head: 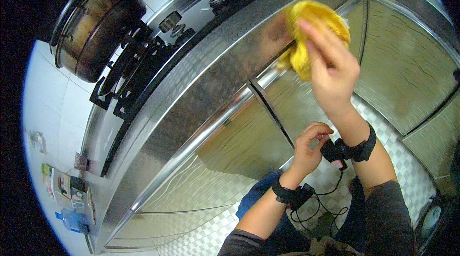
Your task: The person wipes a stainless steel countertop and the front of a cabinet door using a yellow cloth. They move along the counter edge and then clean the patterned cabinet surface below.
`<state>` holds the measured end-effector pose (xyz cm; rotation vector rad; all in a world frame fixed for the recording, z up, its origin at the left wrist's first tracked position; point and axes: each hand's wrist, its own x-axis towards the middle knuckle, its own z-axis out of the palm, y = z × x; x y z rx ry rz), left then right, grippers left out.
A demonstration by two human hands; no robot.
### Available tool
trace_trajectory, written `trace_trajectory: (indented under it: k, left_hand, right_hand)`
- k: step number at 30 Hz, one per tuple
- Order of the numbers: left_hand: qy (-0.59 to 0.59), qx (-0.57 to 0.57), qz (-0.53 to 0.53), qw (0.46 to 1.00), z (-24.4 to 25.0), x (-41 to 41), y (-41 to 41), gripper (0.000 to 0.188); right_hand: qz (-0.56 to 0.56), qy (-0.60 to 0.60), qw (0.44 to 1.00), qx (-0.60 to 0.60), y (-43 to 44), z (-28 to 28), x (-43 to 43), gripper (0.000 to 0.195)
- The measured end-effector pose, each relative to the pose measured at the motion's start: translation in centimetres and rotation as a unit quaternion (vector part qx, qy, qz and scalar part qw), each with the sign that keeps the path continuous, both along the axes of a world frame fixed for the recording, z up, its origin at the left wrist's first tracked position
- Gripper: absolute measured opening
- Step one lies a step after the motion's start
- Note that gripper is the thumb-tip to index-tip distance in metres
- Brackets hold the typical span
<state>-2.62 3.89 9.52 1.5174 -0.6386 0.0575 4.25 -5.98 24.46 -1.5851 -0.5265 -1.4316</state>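
My right hand (336, 65) grips a bunched yellow cloth (303, 45) and is slightly blurred. The cloth lies against the stainless steel front (230, 72) of a kitchen counter, near the corner where two cabinet runs meet. Lower down, my left hand (309, 144) is loosely curled with a gap between thumb and fingers, and nothing shows in it. It hovers before the cabinet doors, close to the black device (334, 150) strapped on my right wrist. A second black strapped device (300, 195) sits on my left wrist.
A metal pot (99, 27) stands on the black gas stove (125, 72) at upper left. Glossy patterned cabinet doors (230, 137) run below the counter. Black cables (320, 202) hang between my wrists. A blue plastic bottle (73, 220) and small items stand at far left. The floor (201, 238) is checkered tile.
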Motion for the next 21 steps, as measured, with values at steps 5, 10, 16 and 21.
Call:
trace_trajectory:
  k: [5, 10, 16, 21]
  left_hand:
    - [0.139, -0.076, 0.018, 0.987, -1.1, -0.2, -0.2, 0.029]
    - [0.110, -0.023, 0.070, 0.991, -0.6, 0.9, 0.1, 0.032]
    - [0.124, 0.002, 0.029, 0.992, -3.5, 1.6, 2.0, 0.041]
    - [-0.115, 0.017, 0.164, 0.979, -4.2, 1.6, 1.6, 0.029]
  right_hand:
    - [0.015, -0.072, 0.994, -0.076, 3.6, 0.2, -1.6, 0.027]
    - [0.046, -0.034, 0.998, 0.002, 3.2, 1.3, -1.2, 0.021]
    - [0.006, 0.030, 0.999, 0.025, 5.1, 1.4, -2.9, 0.018]
    - [-0.032, 0.014, 0.999, -0.012, 4.2, 2.0, -2.9, 0.015]
